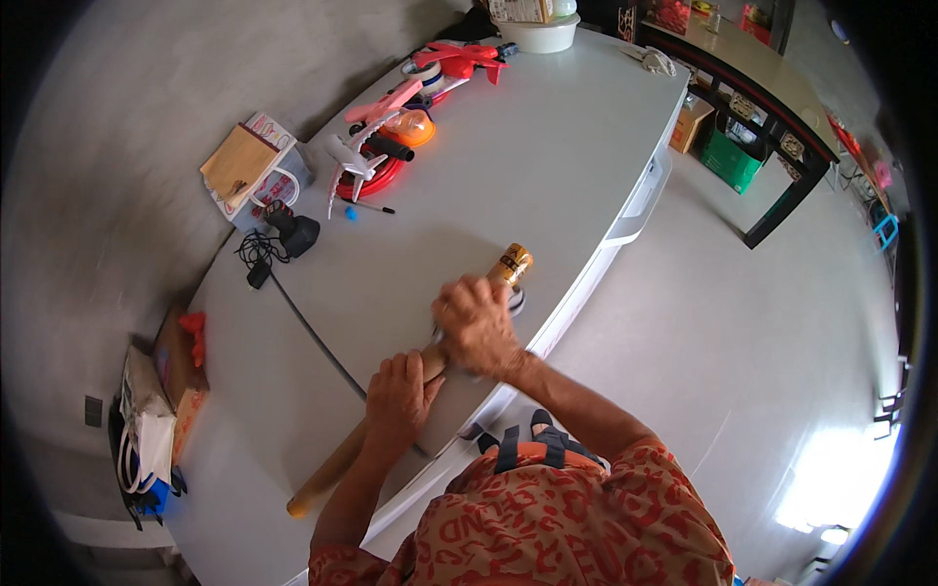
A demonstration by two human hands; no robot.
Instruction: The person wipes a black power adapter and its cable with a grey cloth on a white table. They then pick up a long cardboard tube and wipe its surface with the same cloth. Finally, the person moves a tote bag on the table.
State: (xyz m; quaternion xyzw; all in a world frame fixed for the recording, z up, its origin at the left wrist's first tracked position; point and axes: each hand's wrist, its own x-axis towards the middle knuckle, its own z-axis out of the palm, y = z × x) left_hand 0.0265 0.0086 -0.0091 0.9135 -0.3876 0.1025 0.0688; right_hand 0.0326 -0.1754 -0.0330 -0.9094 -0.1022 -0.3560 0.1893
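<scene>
A long brown rod [327, 476], of wood or cardboard, slants across the grey tabletop. My left hand [401, 399] is closed around its middle, thumb on the near side. Farther along, my right hand [476, 322], blurred, grips over the rod. Parts of a grey, metallic-looking thing [517, 301] show around that hand; its shape is mostly hidden. Beyond my right knuckles a gold cylinder [513, 262] bearing dark writing sticks out in line with the rod; whether they join is hidden.
Beside my left hand a grey cable or strip [315, 340] crosses the tabletop [469, 176]. Along the wall stand a paper bag [286, 157], a black power tool [297, 233], a white toy plane [352, 157], a red toy plane [465, 60] and a cardboard box [192, 410]. A white basin [538, 35] stands at the far end.
</scene>
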